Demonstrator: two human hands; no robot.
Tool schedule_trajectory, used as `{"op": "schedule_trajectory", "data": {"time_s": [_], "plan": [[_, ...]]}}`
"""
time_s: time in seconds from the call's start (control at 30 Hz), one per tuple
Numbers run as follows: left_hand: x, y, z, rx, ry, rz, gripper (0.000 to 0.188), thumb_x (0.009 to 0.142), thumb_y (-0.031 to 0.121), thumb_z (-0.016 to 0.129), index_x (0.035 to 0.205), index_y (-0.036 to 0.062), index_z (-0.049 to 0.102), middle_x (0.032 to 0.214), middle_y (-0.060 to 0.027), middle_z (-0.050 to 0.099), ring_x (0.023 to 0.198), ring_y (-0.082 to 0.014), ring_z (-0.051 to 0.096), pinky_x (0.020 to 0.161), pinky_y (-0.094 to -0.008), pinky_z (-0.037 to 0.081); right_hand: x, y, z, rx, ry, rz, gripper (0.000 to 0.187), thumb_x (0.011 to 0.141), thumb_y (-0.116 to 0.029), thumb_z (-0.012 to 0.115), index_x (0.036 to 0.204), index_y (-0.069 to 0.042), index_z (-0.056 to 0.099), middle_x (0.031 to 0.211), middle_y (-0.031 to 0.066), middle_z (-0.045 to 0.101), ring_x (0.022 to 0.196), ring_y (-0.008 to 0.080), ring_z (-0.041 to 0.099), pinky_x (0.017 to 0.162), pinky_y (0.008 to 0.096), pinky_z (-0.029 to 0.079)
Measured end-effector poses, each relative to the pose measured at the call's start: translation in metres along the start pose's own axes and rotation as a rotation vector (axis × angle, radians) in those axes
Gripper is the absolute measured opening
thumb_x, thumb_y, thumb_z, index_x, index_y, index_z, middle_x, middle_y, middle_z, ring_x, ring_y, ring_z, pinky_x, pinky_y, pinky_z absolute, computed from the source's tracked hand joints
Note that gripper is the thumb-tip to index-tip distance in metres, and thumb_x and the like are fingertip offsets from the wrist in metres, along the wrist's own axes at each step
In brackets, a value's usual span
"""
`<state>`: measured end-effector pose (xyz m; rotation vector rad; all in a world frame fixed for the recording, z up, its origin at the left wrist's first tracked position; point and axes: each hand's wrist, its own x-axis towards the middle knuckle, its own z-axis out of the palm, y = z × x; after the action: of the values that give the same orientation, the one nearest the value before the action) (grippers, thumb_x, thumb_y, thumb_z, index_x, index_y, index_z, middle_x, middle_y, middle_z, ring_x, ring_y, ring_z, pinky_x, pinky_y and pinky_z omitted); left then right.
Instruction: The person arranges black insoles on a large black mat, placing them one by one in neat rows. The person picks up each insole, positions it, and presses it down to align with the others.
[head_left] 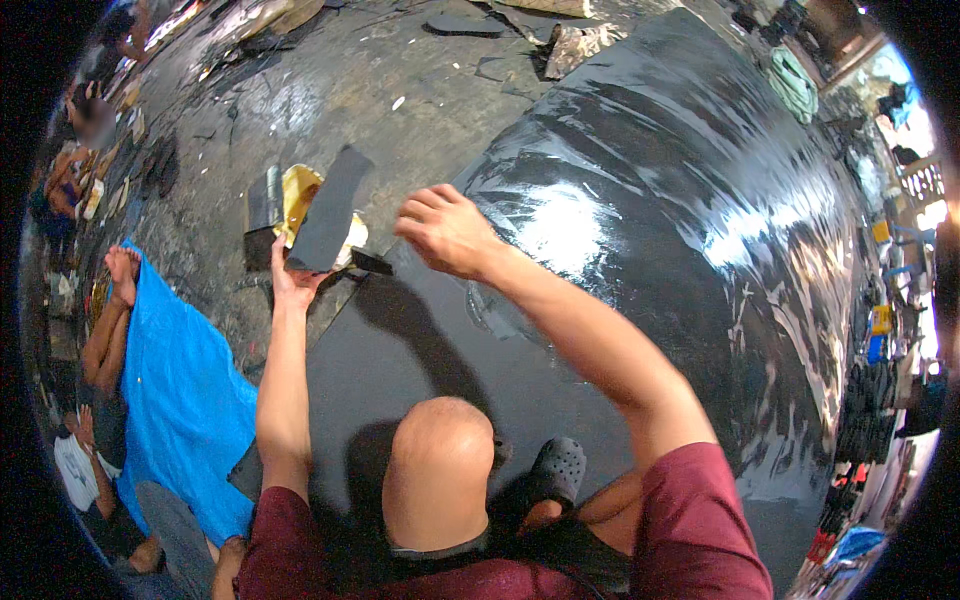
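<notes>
My left hand [293, 288] reaches forward and grips the lower end of a dark grey, sole-shaped flat piece [332, 215], which stands tilted up. Close behind that piece is a yellow, torn-looking container [299, 195], partly hidden by it. A small black strip [371, 262] sticks out to the right of its lower end. My right hand [440, 230] hovers at the edge of a large black sheet [420, 335], fingers curled closed; anything inside them is hidden. Wet, glossy black coating [560, 230] covers much of the sheet, while the part nearest me looks matt.
My bare knee [440, 460] and a grey clog [558, 470] are on the sheet's near side. A blue tarp [185, 390] lies at left, with another person's foot [122, 275] on its edge. Scraps litter the concrete floor [400, 140]. A green cloth [793, 85] lies far right.
</notes>
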<state>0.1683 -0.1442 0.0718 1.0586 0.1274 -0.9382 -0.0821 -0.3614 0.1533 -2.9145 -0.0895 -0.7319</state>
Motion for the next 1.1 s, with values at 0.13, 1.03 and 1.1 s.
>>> {"op": "schedule_trajectory", "data": {"time_s": [0.13, 1.03, 1.1], "plan": [[0.022, 0.011, -0.016, 0.021, -0.043, 0.047, 0.07, 0.087, 0.053, 0.064, 0.141, 0.0129, 0.047, 0.142, -0.0158, 0.052, 0.128, -0.0397, 0.052, 0.101, -0.0647, 0.045, -0.087, 0.041, -0.059, -0.082, -0.197, 0.032, 0.028, 0.074, -0.02, 0.068, 0.1, -0.011, 0.061, 0.102, 0.0045, 0.06, 0.109, 0.0233, 0.056, 0.094, 0.0391, 0.045], [-0.476, 0.089, 0.036, 2.061, -0.455, -0.613, 0.033, 0.082, 0.029, 0.073, 0.105, 0.0048, 0.072, 0.096, -0.0182, 0.073, 0.084, -0.0327, 0.07, 0.074, -0.0427, 0.054, -0.324, -0.237, -0.305, 0.618, 0.136, 2.192, 0.036, 0.09, -0.023, 0.061, 0.124, -0.009, 0.067, 0.092, 0.0106, 0.076, 0.091, 0.0265, 0.072, 0.086, 0.0388, 0.054], [-0.503, 0.131, 0.071, 2.054, -0.279, -0.727, 0.033, 0.082, 0.029, 0.072, 0.104, 0.0048, 0.072, 0.095, -0.0181, 0.073, 0.084, -0.0329, 0.07, 0.073, -0.0428, 0.053, -0.269, -0.238, -0.327, 0.535, -0.113, 2.215, 0.044, 0.089, -0.026, 0.061, 0.129, -0.009, 0.063, 0.098, 0.0123, 0.076, 0.096, 0.0281, 0.071, 0.089, 0.0405, 0.053]]}}
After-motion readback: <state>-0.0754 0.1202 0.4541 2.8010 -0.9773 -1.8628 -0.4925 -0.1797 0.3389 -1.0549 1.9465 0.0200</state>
